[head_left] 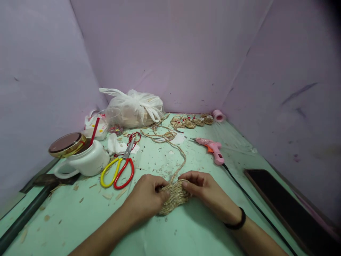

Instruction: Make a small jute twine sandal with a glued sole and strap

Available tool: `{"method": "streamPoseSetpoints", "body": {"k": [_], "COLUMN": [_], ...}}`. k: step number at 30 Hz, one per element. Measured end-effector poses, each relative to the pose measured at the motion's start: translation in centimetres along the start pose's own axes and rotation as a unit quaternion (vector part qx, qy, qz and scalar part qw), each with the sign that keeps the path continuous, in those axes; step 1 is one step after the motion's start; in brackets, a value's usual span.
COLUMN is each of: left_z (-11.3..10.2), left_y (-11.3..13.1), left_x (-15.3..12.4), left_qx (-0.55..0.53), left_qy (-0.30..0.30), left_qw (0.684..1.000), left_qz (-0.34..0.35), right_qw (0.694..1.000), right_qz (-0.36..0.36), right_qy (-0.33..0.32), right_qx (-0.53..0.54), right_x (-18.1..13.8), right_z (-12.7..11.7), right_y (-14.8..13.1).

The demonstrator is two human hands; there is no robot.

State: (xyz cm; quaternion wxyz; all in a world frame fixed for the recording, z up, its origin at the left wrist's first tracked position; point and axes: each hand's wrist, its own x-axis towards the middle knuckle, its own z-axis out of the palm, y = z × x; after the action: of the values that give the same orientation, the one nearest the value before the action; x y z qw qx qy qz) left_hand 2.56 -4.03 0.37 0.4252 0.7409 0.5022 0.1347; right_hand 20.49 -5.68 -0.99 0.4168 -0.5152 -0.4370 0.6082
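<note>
Both of my hands rest on a flat woven piece of jute rope (174,195) lying on the green table (80,220). My left hand (147,197) has its fingers curled over the piece's left edge. My right hand (201,188) pinches the upper right edge, fingers bent; a black band circles that wrist. A loose strand of the same rope (181,156) runs from the piece away toward the back of the table.
Red-and-yellow scissors (119,170) lie left of my hands. A white mug (85,160) with a gold lid stands further left. A pink glue gun (213,149) with a black cord lies right. A white plastic bag (133,108), small rope ornaments (191,121), a pink roll (218,115) sit behind. A dark slab (287,206) lies at the right edge.
</note>
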Motion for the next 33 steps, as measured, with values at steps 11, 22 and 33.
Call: {"method": "streamPoseSetpoints", "body": {"k": [11,22,33], "left_z": [-1.9,-2.0,-2.0], "left_y": [0.4,0.2,-1.4], "left_x": [-0.4,-0.2,1.1], "left_qx": [0.148,0.121,0.057], "left_qy": [0.041,0.030,0.065], "left_qw": [0.984,0.990,0.996], "left_qz": [0.091,0.070,-0.029], "right_qw": [0.786,0.879,0.981], "right_qz": [-0.023,0.045,0.020], "right_qy": [0.415,0.328,0.184], "right_qx": [-0.459,-0.342,-0.064], "right_x": [1.4,3.8,1.4], "right_z": [-8.7,-10.1,-5.8], "right_y": [-1.8,-1.9,-2.5]}}
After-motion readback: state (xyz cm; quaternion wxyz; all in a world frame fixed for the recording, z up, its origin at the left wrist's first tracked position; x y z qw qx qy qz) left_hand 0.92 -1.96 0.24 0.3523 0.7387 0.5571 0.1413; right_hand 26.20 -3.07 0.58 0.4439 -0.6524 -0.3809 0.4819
